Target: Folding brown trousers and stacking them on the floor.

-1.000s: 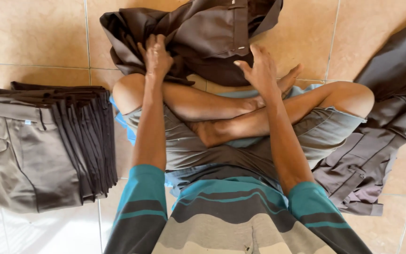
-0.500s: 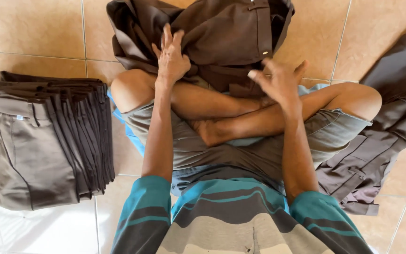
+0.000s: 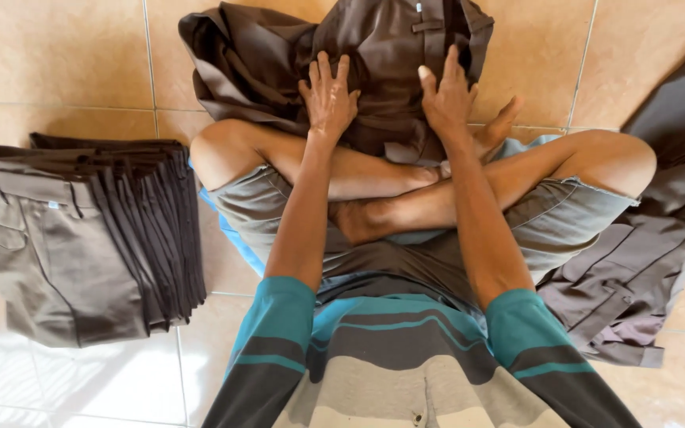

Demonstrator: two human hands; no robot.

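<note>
I sit cross-legged on a tiled floor. A crumpled pair of dark brown trousers (image 3: 374, 55) lies on the floor in front of my shins, its waistband and belt loops facing up. My left hand (image 3: 328, 97) rests flat on the cloth with fingers spread. To its right, my right hand (image 3: 447, 93) presses on the same garment, fingers extended and together. Neither hand pinches the fabric visibly.
A neat stack of several folded grey-brown trousers (image 3: 81, 230) lies on the floor at my left. A loose heap of the same dark garments (image 3: 652, 261) spreads at my right, partly under my knee. Beige tiles (image 3: 49, 55) surround everything.
Both hands have moved forward and closer together onto the trousers, and the left has gone from gripping a fold to lying flat. The garment looks more spread out.
</note>
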